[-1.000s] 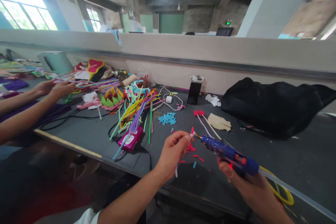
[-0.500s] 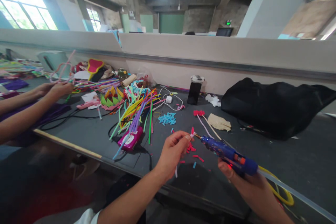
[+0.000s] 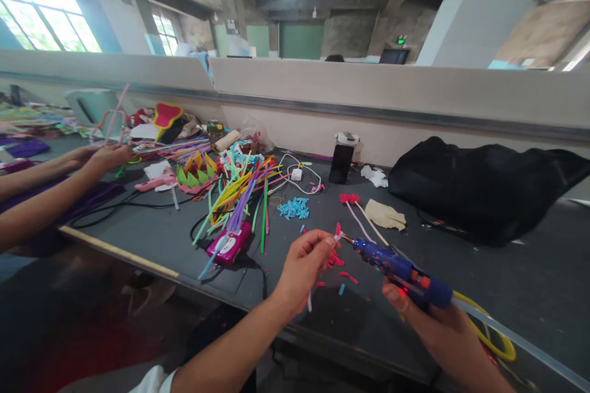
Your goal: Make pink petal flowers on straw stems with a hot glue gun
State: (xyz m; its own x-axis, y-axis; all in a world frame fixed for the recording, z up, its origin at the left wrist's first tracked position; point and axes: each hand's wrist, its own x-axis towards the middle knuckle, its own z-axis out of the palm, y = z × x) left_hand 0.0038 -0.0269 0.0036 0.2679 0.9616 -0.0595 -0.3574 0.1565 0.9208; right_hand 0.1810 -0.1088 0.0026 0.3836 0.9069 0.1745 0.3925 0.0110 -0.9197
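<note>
The pink stem [image 3: 337, 236] with its red tip sits at the nozzle of the blue glue gun [image 3: 401, 269], pinched by the left hand [image 3: 304, 265]; the right hand [image 3: 431, 319] grips the gun. A wobble there could, I'd say, burn those nearby fingertips.

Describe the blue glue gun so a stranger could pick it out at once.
Find the big black bundle at the right of the dark table. Nearer the camera, the person's right hand holds the blue glue gun, its metal nozzle pointing left. Unlike the pink glue gun lying farther left, it is dark blue and in the hand.
</note>
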